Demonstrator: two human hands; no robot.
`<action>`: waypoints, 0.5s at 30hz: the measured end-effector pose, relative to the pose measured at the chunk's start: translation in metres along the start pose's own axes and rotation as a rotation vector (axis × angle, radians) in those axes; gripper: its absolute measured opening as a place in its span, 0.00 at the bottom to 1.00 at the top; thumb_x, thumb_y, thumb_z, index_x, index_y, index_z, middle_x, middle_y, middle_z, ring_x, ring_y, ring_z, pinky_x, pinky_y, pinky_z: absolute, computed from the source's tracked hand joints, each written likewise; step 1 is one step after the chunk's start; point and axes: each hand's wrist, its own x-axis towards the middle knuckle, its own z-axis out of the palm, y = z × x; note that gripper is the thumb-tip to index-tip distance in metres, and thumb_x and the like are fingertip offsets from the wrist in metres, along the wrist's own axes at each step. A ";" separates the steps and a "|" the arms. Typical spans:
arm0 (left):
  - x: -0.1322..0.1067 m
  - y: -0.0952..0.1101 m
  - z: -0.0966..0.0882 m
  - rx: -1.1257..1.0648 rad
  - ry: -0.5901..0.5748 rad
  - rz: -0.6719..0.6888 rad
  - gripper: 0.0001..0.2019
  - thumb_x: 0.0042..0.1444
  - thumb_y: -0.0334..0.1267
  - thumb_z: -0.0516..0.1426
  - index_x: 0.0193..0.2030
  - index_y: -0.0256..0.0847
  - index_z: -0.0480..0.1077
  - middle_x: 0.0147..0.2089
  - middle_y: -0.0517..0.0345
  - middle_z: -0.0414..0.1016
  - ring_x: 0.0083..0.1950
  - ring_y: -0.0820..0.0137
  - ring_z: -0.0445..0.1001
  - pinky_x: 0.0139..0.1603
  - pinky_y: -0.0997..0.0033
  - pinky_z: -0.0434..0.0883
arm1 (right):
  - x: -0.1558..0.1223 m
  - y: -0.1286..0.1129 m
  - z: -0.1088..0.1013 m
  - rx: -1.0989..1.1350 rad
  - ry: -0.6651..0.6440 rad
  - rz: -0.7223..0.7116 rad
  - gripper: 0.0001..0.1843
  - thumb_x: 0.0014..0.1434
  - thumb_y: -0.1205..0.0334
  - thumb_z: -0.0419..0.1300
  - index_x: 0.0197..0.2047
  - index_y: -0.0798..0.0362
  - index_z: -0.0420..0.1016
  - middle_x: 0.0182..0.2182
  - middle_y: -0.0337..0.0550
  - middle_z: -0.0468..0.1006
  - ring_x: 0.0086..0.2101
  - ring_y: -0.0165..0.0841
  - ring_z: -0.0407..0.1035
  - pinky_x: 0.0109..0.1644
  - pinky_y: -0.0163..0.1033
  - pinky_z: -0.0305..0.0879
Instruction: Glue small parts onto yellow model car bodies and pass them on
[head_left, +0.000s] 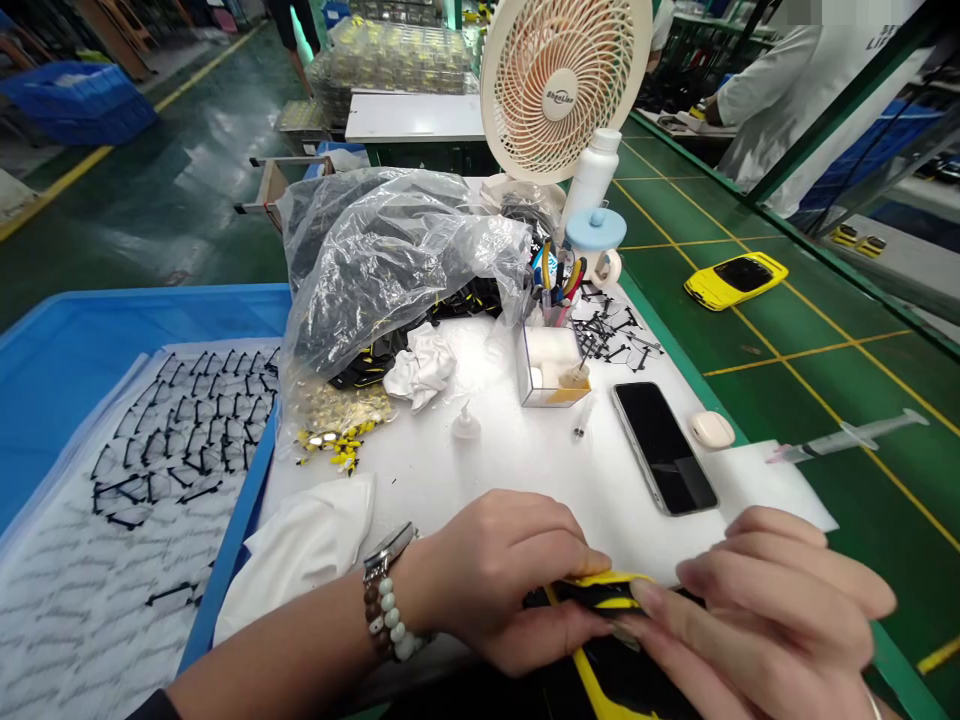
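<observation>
Both my hands close around a yellow and black toy car body [600,592] at the near edge of the white table [480,460]. My left hand [499,575] wraps over its left side, fingers curled. My right hand [765,610] grips it from the right, with the fingers pressed together over the top. Most of the car body is hidden under my fingers. A watch and a bead bracelet sit on my left wrist.
A black phone [664,445] and white earbud case [711,430] lie just beyond my hands. A syringe [847,438], clear box [551,365], plastic bag of parts [382,270], fan [562,85], white bottle [592,175], blue bin [112,330] and a yellow toy car [735,280] surround them. A person in white stands far right.
</observation>
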 end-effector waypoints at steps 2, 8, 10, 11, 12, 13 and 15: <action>0.000 0.001 0.000 0.019 0.011 0.008 0.10 0.59 0.35 0.58 0.41 0.27 0.72 0.29 0.44 0.78 0.27 0.67 0.73 0.27 0.70 0.69 | -0.004 0.003 0.001 0.069 0.024 0.013 0.12 0.50 0.71 0.66 0.36 0.45 0.76 0.35 0.40 0.70 0.31 0.32 0.62 0.34 0.43 0.62; -0.002 0.002 0.005 0.033 0.068 -0.020 0.06 0.58 0.32 0.56 0.39 0.30 0.70 0.27 0.47 0.76 0.26 0.68 0.71 0.25 0.70 0.66 | 0.013 0.004 0.011 0.441 -0.182 0.200 0.15 0.61 0.65 0.58 0.52 0.56 0.69 0.40 0.49 0.73 0.41 0.38 0.69 0.42 0.45 0.70; -0.006 -0.001 0.010 0.025 0.098 -0.057 0.03 0.57 0.31 0.56 0.37 0.34 0.68 0.26 0.49 0.74 0.25 0.69 0.70 0.25 0.71 0.66 | 0.019 0.003 0.017 0.579 -0.220 0.258 0.12 0.61 0.69 0.57 0.49 0.54 0.71 0.37 0.47 0.74 0.38 0.36 0.70 0.39 0.42 0.71; -0.008 -0.003 0.013 0.017 0.112 -0.089 0.02 0.57 0.33 0.56 0.35 0.36 0.67 0.25 0.52 0.73 0.25 0.69 0.69 0.24 0.71 0.65 | 0.021 0.003 0.020 0.611 -0.197 0.278 0.10 0.61 0.71 0.56 0.46 0.54 0.71 0.35 0.46 0.74 0.36 0.35 0.71 0.37 0.41 0.72; -0.009 -0.004 0.014 0.008 0.106 -0.136 0.03 0.57 0.34 0.56 0.33 0.38 0.66 0.24 0.54 0.72 0.24 0.70 0.69 0.23 0.71 0.65 | 0.023 0.002 0.023 0.617 -0.164 0.290 0.09 0.60 0.71 0.56 0.43 0.53 0.72 0.32 0.45 0.74 0.34 0.35 0.71 0.34 0.39 0.72; -0.010 -0.006 0.013 0.001 0.107 -0.178 0.07 0.58 0.39 0.56 0.31 0.40 0.65 0.23 0.56 0.69 0.23 0.71 0.67 0.21 0.71 0.63 | 0.025 0.002 0.026 0.611 -0.136 0.303 0.07 0.60 0.71 0.56 0.40 0.52 0.72 0.29 0.43 0.74 0.31 0.34 0.71 0.31 0.37 0.72; -0.007 -0.009 0.005 0.014 0.031 -0.284 0.14 0.62 0.49 0.55 0.31 0.41 0.66 0.22 0.58 0.67 0.22 0.71 0.66 0.19 0.71 0.63 | 0.031 0.003 0.031 0.595 -0.083 0.317 0.05 0.61 0.68 0.57 0.34 0.50 0.72 0.25 0.40 0.72 0.25 0.32 0.70 0.24 0.35 0.70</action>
